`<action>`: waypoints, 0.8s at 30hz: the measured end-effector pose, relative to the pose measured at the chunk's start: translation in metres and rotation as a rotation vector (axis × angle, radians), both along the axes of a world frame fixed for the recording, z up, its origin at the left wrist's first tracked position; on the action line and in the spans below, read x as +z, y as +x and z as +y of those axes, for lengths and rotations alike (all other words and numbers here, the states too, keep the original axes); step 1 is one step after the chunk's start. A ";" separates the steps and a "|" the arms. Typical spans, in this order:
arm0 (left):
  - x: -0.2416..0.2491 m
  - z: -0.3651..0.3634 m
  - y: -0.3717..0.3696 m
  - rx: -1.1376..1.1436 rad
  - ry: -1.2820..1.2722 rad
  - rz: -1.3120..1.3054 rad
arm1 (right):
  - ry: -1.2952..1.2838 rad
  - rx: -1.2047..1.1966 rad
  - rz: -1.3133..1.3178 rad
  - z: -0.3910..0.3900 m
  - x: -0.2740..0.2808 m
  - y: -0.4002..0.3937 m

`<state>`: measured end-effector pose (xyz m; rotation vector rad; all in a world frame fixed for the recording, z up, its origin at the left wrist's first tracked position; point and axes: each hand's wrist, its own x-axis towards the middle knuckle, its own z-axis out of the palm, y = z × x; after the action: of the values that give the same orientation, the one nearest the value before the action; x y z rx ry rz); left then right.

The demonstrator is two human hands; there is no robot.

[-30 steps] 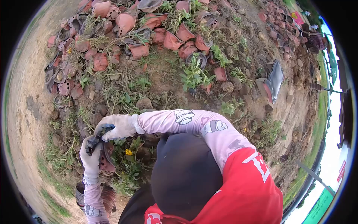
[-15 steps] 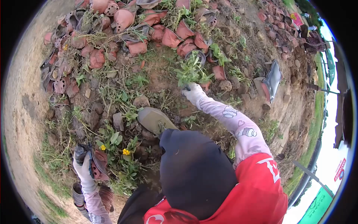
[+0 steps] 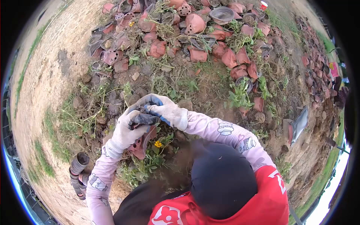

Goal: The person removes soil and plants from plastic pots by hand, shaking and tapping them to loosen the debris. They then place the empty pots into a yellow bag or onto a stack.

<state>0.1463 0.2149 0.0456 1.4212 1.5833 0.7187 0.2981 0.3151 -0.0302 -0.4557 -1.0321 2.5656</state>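
Observation:
My left hand (image 3: pixel 125 133), in a white work glove, is wrapped round some soft plastic plant pots. A black one (image 3: pixel 145 119) crumples at its fingers, and a reddish pot with drain holes (image 3: pixel 139 147) hangs below the palm. From the other side my right hand (image 3: pixel 167 111), gloved in white with blue-black fingertips, closes on the black pot's edge. Both hands meet over weedy soil, their fingertips nearly together. A yellow flower (image 3: pixel 158 144) on a leafy plant (image 3: pixel 152 161) grows just beneath them.
A heap of reddish and black plant pots (image 3: pixel 195 24) with pulled weeds lies ahead. Nested pots (image 3: pixel 78 174) lie at lower left. A leafy green plant (image 3: pixel 240 93) rests by pots on the right, near a grey flattened bag (image 3: pixel 299 126). Another pot pile (image 3: pixel 317 71) stretches farther right.
My right hand has left the leafy plant on the right and come across to my left hand, closing on the black pot. My left hand has risen with its pots. The view has turned left.

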 end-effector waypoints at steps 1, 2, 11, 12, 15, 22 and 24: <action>-0.003 -0.004 -0.003 0.011 0.019 0.004 | -0.029 0.067 -0.078 0.003 0.002 -0.001; -0.011 -0.011 -0.008 0.041 -0.064 -0.055 | -0.034 0.072 -0.094 0.002 0.002 0.000; -0.029 -0.089 -0.066 0.629 -0.006 -0.606 | 0.781 -0.738 -0.737 0.161 -0.047 0.027; -0.036 -0.103 -0.072 0.692 0.016 -0.608 | 0.825 -0.869 -0.755 0.201 -0.041 0.030; -0.033 -0.120 -0.061 0.810 0.011 -0.669 | 1.186 -0.927 -1.069 0.269 -0.001 0.028; -0.042 -0.139 -0.064 0.911 -0.083 -0.612 | 1.201 -0.221 -1.272 0.259 -0.050 0.011; -0.027 -0.127 -0.058 0.867 -0.049 -0.596 | 0.961 -0.189 -0.926 0.218 -0.062 0.004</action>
<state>0.0887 0.0884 0.0188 0.3416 1.6542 1.4251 0.3021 0.5326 -0.0927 -1.3651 -2.1648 1.3393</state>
